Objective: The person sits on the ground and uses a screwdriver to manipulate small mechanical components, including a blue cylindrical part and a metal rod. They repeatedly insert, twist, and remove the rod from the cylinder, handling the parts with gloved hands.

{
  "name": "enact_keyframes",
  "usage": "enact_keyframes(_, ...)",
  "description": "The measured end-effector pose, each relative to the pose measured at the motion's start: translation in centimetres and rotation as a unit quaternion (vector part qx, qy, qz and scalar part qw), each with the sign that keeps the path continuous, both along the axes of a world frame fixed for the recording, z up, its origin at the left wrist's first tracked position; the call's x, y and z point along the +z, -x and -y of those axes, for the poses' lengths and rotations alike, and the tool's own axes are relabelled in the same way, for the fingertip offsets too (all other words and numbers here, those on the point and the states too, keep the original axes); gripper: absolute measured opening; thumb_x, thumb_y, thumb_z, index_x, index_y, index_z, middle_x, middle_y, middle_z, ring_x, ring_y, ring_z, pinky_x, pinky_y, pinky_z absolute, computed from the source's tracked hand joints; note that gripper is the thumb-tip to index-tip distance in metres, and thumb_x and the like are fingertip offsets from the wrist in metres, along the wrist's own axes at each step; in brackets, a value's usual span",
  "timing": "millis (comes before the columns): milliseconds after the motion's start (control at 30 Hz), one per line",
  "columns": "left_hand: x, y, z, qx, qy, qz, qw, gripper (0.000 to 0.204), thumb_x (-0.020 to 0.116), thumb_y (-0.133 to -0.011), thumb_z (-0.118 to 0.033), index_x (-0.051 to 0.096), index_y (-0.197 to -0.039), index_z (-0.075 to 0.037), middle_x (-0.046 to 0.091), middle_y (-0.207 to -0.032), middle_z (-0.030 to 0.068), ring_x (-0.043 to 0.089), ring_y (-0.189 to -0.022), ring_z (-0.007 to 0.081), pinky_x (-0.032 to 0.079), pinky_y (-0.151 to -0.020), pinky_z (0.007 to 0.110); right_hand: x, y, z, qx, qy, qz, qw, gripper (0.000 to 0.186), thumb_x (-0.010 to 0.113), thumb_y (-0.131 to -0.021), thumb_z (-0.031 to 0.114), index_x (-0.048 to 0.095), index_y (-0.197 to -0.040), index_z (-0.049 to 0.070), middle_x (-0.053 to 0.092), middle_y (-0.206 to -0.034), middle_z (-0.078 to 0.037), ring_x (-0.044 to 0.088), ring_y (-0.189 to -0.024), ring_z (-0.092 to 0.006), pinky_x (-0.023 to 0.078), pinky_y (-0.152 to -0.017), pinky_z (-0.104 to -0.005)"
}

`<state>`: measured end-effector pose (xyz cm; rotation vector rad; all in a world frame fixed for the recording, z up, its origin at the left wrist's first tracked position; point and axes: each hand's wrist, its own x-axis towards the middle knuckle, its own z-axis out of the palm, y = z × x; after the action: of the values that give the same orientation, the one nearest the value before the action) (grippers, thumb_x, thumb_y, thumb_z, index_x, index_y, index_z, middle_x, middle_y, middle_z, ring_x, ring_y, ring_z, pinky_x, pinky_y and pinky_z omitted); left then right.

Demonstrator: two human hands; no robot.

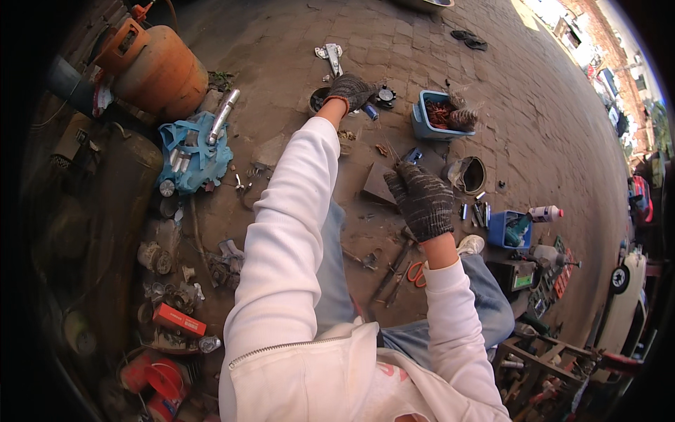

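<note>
"What carries everything?"
"A brown brick-paved floor (548, 155)."
"And on it, farther out?"
"A round bowl (316, 103) and a light-blue basin (420, 125)."
"Closer in?"
"A dark block (377, 183), orange-handled scissors (417, 275) and a small blue crate (497, 232)."
"To the left?"
"A crumpled light-blue bag (197, 174), metal parts (177, 297) scattered nearer."

One wide fisheye view — from the wearer's head, looking steeply down — has the sleeves (285, 232) near and brick paving (524, 141) farther off.

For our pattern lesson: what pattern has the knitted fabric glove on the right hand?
The glove is dark grey-brown with lighter flecks; head view.
</note>
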<state>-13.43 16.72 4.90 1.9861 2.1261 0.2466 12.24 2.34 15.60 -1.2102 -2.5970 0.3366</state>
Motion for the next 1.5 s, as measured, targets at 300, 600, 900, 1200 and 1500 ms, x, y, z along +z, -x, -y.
enact_keyframes(300,-1.6,8.2,3.8,0.156,0.007,0.086,0.984,0.045,0.037,-0.088,-0.046,0.068,-0.097,-0.015,0.067,-0.094,0.0086,0.062,-0.085,0.0276,0.046,-0.078,0.036,0.0,-9.4,6.9,0.076,-0.074,0.032,0.994,0.012,0.068,-0.073,0.017,0.062,-0.078,0.008,0.062,-0.075,-0.011,0.059,-0.067,-0.0313,0.045,-0.057,-0.0408)
enact_keyframes(600,-3.6,12.0,7.5,0.225,0.012,0.135,0.965,0.036,0.050,-0.087,-0.033,0.067,-0.094,-0.001,0.069,-0.086,0.0088,0.063,-0.067,0.0179,0.049,-0.069,0.029,6.2,-22.2,15.8,0.050,-0.044,0.038,0.997,0.021,0.071,-0.067,0.017,0.051,-0.069,0.012,0.051,-0.065,-0.007,0.050,-0.062,-0.0289,0.039,-0.058,-0.0409)
enact_keyframes(900,-3.2,11.9,8.5,0.302,-0.009,0.361,0.882,0.035,0.054,-0.088,-0.031,0.067,-0.091,0.001,0.069,-0.083,0.0075,0.061,-0.065,0.0150,0.047,-0.060,0.026,7.3,-32.8,18.7,0.000,-0.108,0.085,0.990,0.021,0.062,-0.080,0.023,0.050,-0.084,0.006,0.053,-0.079,-0.010,0.053,-0.077,-0.0298,0.043,-0.071,-0.0429)
enact_keyframes(1200,3.0,5.5,8.5,0.306,-0.226,0.610,0.695,0.023,0.062,-0.081,-0.028,0.067,-0.083,-0.005,0.065,-0.073,0.0038,0.052,-0.053,0.0110,0.037,-0.045,0.024,-6.6,-30.3,8.9,-0.353,0.221,-0.695,0.586,0.030,0.053,-0.090,0.011,0.052,-0.120,0.005,0.057,-0.115,-0.009,0.052,-0.104,-0.0165,0.042,-0.092,-0.0293)
enact_keyframes(1500,8.1,-4.5,6.9,0.078,-0.254,0.604,0.751,0.018,0.062,-0.085,-0.018,0.067,-0.086,-0.001,0.066,-0.075,0.0038,0.056,-0.062,0.0078,0.044,-0.054,0.022,-1.8,-11.0,3.1,-0.117,0.031,-0.426,0.897,0.027,0.057,-0.084,-0.001,0.056,-0.111,0.000,0.059,-0.110,-0.009,0.055,-0.101,-0.0176,0.041,-0.091,-0.0294)
